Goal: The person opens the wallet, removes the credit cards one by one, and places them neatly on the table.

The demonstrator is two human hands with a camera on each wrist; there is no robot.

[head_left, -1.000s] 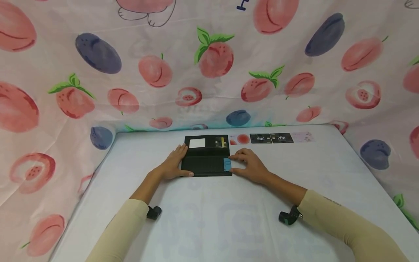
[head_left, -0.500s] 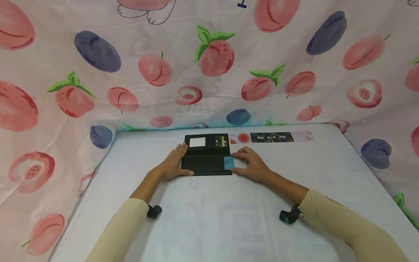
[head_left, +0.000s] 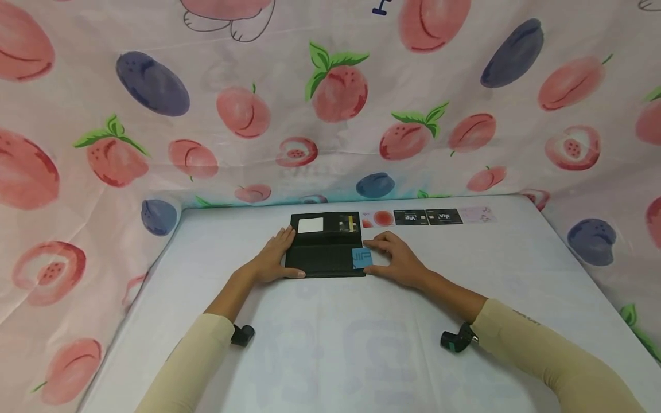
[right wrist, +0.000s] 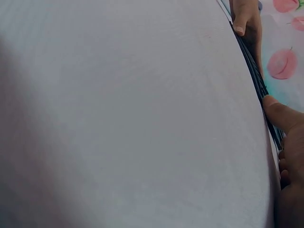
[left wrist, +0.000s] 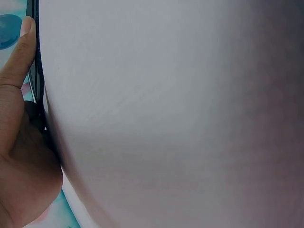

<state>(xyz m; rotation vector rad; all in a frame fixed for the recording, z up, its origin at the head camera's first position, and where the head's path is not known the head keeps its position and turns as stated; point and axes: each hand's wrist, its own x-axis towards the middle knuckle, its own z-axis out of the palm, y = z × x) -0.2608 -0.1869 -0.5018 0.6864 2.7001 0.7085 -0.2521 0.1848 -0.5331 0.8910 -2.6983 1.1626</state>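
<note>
A black wallet (head_left: 321,261) lies spread flat at the far middle of the table in the head view. My left hand (head_left: 271,259) rests along its left side, fingers straight up the edge and thumb across the lower left corner. At the wallet's lower right, my right hand (head_left: 396,261) pinches a small blue card (head_left: 360,258) by its edges between thumb and fingers. The card reaches past the wallet's right edge. Both wrist views show mostly white tablecloth; the left thumb (left wrist: 21,57) and the right thumb (right wrist: 280,114) appear at the wallet's thin dark edge.
Right of the wallet's top, a row of cards lies along the back: a red-and-pink card (head_left: 377,219), two black Vip cards (head_left: 444,217) and a pale pink card (head_left: 477,215). The wallet's upper half bears a white rectangle (head_left: 310,225). A fruit-printed curtain (head_left: 330,143) rises behind the table.
The blue card has moved out to the right, with more of it showing beyond the wallet's edge. My right hand has shifted slightly right; the left hand stays put.
</note>
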